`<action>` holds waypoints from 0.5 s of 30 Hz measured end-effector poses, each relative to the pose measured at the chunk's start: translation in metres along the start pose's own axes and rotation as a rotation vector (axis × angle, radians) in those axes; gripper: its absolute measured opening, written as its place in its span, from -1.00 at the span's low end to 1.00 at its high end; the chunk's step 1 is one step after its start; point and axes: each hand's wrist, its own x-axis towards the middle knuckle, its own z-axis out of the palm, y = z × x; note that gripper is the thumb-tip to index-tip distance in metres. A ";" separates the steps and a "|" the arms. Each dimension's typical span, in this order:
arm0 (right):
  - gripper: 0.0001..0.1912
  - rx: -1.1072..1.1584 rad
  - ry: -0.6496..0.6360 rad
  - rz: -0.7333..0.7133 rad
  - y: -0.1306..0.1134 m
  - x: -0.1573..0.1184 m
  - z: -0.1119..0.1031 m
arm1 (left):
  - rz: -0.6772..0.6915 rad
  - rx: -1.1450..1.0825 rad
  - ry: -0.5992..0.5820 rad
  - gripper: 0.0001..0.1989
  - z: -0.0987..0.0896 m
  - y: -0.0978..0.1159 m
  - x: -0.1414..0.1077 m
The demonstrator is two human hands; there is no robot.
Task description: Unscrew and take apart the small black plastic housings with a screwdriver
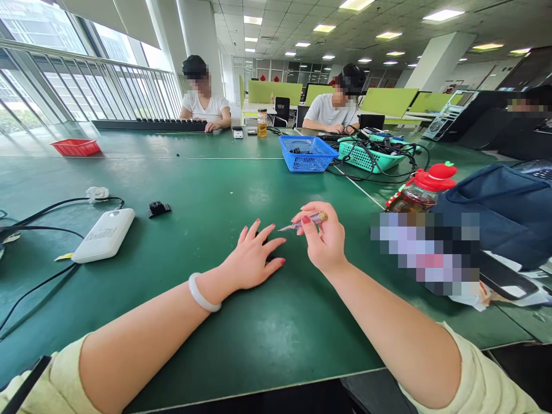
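Note:
My left hand (254, 256) rests on the green table (276, 333) with its fingers spread. Something small and dark shows partly beneath it; what it is, I cannot tell. My right hand (325, 238) is closed around a slim pen-like tool (308, 221), whose thin tip points left toward the spread fingers without touching them. To the left of my hands lies a small black part (159, 209). Farther left is a white power bank (104, 234) beside black cables.
A red tray (76, 147), a blue basket (307, 154) and a green basket (366, 156) with cables stand farther back. At the right are a red-lidded bottle (425, 187) and a dark blue bag (500, 213). Two people sit across the table.

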 end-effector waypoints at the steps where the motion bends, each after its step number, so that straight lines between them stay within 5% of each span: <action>1: -0.80 -0.001 0.018 0.006 0.000 0.001 0.000 | -0.016 -0.005 -0.005 -0.52 0.001 -0.005 0.003; 7: -0.80 0.014 0.077 0.018 0.004 0.003 -0.001 | 0.046 -0.033 0.025 -0.57 0.001 -0.025 0.008; 15: -0.81 -0.018 0.030 0.033 0.006 0.001 0.003 | -0.324 0.182 0.133 -0.53 -0.024 -0.091 -0.009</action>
